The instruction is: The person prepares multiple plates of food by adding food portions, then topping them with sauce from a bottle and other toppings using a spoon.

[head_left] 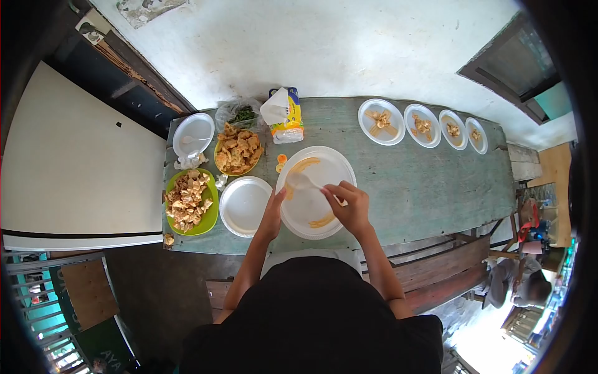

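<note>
In front of me on the table lies a large white plate point(317, 209) with orange-brown sauce smeared in streaks along its upper left and lower right. My right hand point(350, 207) pinches the handle of a white plastic spoon point(300, 181), whose bowl is over the plate's left part, by the upper sauce streak. At the plate's left edge, my left hand point(271, 215) grips the rim; its thumb and fingertips are partly hard to make out. Just left of that hand sits another white plate point(244, 223) without sauce on it.
Two dishes of fried pieces, a yellow one point(238, 151) and a green one point(212, 223), stand left. Behind are a white bowl point(184, 129), a bag of greens point(242, 115) and a tissue pack point(288, 132). Several white plates with food point(398, 136) line the back right.
</note>
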`<state>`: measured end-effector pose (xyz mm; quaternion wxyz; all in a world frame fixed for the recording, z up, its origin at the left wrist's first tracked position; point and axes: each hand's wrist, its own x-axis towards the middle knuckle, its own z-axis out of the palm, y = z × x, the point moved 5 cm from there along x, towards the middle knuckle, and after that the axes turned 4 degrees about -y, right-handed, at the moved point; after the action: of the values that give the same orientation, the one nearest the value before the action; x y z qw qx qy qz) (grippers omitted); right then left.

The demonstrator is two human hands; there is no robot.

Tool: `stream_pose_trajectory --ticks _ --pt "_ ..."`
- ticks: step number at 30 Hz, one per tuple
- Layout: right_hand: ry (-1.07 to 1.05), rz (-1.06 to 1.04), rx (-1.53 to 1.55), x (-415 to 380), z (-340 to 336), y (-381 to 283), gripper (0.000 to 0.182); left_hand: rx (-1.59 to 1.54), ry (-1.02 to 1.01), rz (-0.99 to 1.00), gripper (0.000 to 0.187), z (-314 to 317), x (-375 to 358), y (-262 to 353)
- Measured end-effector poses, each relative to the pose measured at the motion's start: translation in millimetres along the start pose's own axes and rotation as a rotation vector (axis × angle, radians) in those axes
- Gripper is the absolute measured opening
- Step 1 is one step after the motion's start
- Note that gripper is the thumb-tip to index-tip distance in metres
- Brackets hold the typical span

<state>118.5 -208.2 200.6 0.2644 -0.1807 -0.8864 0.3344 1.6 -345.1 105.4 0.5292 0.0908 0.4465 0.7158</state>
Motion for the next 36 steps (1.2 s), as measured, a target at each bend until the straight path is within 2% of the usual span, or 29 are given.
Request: stream_pose_trajectory --ticks 5,8,12,14,16,18,21,23,24,28,30,31,33,34,36 --pt "0.199 0.316 0.004 -8.4 -0.8 41.0 0.010 0.066 0.019 0.035 0.057 2.9 -3.8 4.2" --pt "0.254 0.388 0.113 -16.7 -1.9 50.4 0.012 0.020 0.056 0.066 0.054 -2.1 -3.0 1.6" --pt "0.208 0.335 0.232 -18.4 2.1 37.4 0.011 0.022 0.089 0.033 0.052 7.7 -6.8 11.0" --pt "0.034 0.170 0.119 -11.9 4.4 14.6 0.010 0.020 0.088 0.020 0.052 6.2 -4.8 7.9" --pt "0.000 0.117 0.050 -5.4 2.2 -1.1 0.010 0.018 0.087 0.010 0.052 0.3 -1.0 1.6" --pt "-0.035 0.062 -0.019 -1.5 4.3 -5.4 0.010 0.112 0.082 0.096 0.051 -5.3 2.5 0.8" --pt "0.057 0.178 -0.037 -2.9 9.0 16.8 0.011 0.166 0.084 0.094 0.051 -6.7 1.0 1.6" --pt "0.237 0.349 0.065 -10.4 9.4 45.0 0.014 0.159 0.093 0.111 0.051 -7.8 0.0 0.3" --pt "0.219 0.454 0.096 -11.7 5.7 46.1 0.015 0.153 0.099 0.127 0.051 -9.0 -0.2 0.4" --pt "0.217 0.615 0.220 -24.8 8.5 51.9 0.014 0.110 0.075 0.104 0.056 -9.4 -1.9 -0.1" --pt "0.250 0.397 0.392 -21.7 12.7 37.8 0.013 0.077 0.077 0.104 0.055 -6.2 -1.6 1.9" --pt "0.250 0.400 0.392 -21.0 9.2 33.7 0.013 0.077 0.077 0.101 0.055 -7.2 -0.4 1.1" --pt "0.017 0.161 0.135 -11.6 3.5 9.1 0.010 0.074 0.092 0.067 0.055 -9.8 2.8 -1.2" --pt "0.018 0.162 0.135 -9.2 1.0 6.9 0.010 0.074 0.091 0.067 0.055 -10.1 3.4 -0.4" --pt "-0.086 0.030 0.033 -3.2 3.6 -1.8 0.009 0.111 0.041 0.057 0.055 -8.1 3.5 1.4"
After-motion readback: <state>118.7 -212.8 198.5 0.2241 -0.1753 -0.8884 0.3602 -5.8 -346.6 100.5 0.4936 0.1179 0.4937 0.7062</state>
